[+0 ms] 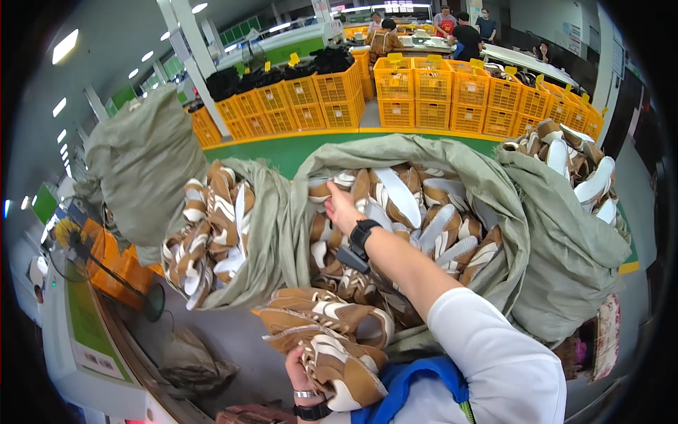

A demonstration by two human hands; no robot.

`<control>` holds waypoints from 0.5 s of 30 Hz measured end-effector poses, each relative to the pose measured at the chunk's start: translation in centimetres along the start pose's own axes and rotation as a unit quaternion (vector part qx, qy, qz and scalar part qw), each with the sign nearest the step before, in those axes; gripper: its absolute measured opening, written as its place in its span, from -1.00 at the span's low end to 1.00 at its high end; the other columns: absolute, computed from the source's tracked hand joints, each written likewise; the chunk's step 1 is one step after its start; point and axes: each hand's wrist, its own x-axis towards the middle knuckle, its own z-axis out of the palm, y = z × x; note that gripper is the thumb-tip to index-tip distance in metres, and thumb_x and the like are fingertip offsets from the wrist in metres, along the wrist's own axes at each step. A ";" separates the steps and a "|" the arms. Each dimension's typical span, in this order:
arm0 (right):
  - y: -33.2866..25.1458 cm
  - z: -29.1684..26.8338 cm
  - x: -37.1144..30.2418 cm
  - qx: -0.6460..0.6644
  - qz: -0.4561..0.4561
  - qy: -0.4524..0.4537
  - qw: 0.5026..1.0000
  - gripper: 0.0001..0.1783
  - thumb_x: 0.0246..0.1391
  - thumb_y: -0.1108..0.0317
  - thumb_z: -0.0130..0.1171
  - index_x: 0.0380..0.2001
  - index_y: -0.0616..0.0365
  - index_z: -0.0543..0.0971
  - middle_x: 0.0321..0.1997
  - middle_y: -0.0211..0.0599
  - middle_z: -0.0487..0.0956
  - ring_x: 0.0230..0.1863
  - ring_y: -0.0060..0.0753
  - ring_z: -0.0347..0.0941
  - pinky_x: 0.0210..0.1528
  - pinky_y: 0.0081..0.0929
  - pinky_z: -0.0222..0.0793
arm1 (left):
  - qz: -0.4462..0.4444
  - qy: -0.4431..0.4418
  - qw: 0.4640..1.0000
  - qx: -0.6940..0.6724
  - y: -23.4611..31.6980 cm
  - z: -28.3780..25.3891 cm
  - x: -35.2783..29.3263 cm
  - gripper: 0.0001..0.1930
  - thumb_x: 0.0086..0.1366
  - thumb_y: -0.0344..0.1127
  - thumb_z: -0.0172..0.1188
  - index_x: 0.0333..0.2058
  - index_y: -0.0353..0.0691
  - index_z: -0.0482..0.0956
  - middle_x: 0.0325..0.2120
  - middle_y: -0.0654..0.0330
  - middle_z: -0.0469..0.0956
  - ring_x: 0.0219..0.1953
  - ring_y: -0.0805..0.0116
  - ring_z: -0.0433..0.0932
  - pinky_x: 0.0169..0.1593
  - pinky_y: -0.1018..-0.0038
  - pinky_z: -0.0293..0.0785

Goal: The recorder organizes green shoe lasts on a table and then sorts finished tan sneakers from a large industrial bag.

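Note:
A stack of brown and white shoe uppers (332, 318) is gathered in front of my body. My left hand (296, 369) is closed on the lower ones, its fingers partly hidden behind them. Ahead, a grey-green woven sack (512, 205) gapes with its rim rolled back, full of similar uppers, several showing white undersides (397, 196). My right hand (344, 210) reaches into it at the far left, its thumb and fingers at a brown and white shoe upper (319, 191). A black watch and a small dark box-shaped device sit on the right wrist.
More open sacks of uppers stand at left (265, 212) and right (565, 247), with a bulging sack (145, 166) far left. Yellow crates (395, 78) line the back, people beyond. A fan (74, 240) and a machine (85, 332) stand left. A crumpled bag (194, 364) lies on the floor.

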 end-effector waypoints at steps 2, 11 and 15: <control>-0.9 -0.3 0.1 0.014 0.024 -0.025 0.999 -0.51 -0.15 -0.11 0.20 -0.43 0.12 0.42 -0.59 -0.48 0.33 -0.57 -0.55 0.21 -0.47 -0.45 0.17 | -0.004 -0.018 1.000 0.009 0.0 0.2 -0.1 -0.71 0.04 -0.31 -0.01 -0.26 -0.30 0.45 -0.34 0.11 0.53 -0.32 0.23 0.51 -0.18 0.36 0.45; -1.5 -0.8 -0.9 -0.164 0.094 -0.122 0.974 -0.06 -0.16 -0.29 0.07 0.19 0.06 0.13 0.22 -0.12 0.16 0.20 -0.09 0.07 0.12 0.15 -0.12 | -0.008 -0.028 0.999 0.034 0.7 -0.3 -0.8 -0.77 0.02 -0.30 0.00 -0.33 -0.24 0.46 -0.40 0.17 0.53 -0.36 0.26 0.50 -0.22 0.40 0.44; -1.8 -2.3 1.3 -0.035 0.053 -0.135 0.989 -0.27 -0.08 -0.09 0.05 0.05 0.19 0.22 0.13 -0.14 0.26 0.11 -0.11 0.18 0.05 0.00 0.08 | 0.037 0.000 0.997 0.070 1.1 -2.5 -0.7 -0.83 0.03 -0.28 -0.01 -0.43 -0.23 0.45 -0.49 0.21 0.50 -0.43 0.33 0.48 -0.29 0.47 0.42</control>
